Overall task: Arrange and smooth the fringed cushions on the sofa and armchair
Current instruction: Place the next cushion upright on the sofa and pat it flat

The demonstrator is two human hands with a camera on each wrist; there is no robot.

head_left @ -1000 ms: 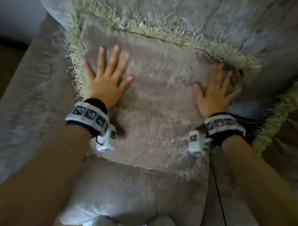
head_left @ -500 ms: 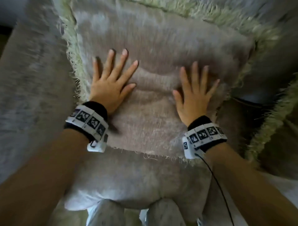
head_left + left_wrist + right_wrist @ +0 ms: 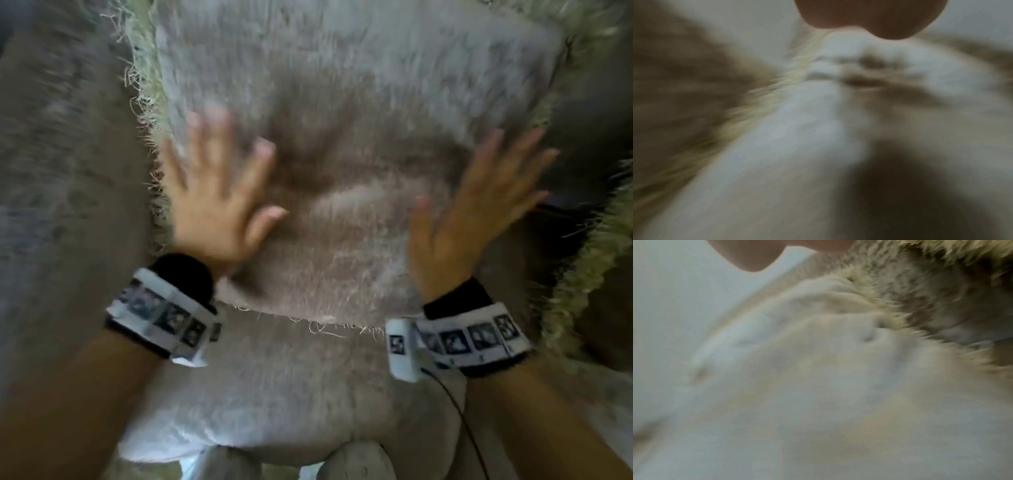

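Head view: the fringed cushion (image 3: 342,154) leans against the seat back (image 3: 61,171). Left hand (image 3: 219,202) and right hand (image 3: 469,219) lie on its lower face with fingers spread flat, probably to press the pile smooth; blur obscures the contact itself. Left wrist view: cushion face and pale fringe (image 3: 756,105), heavily blurred. Right wrist view: puckered cushion corner (image 3: 838,308) beside the fringe; fingers not visible.
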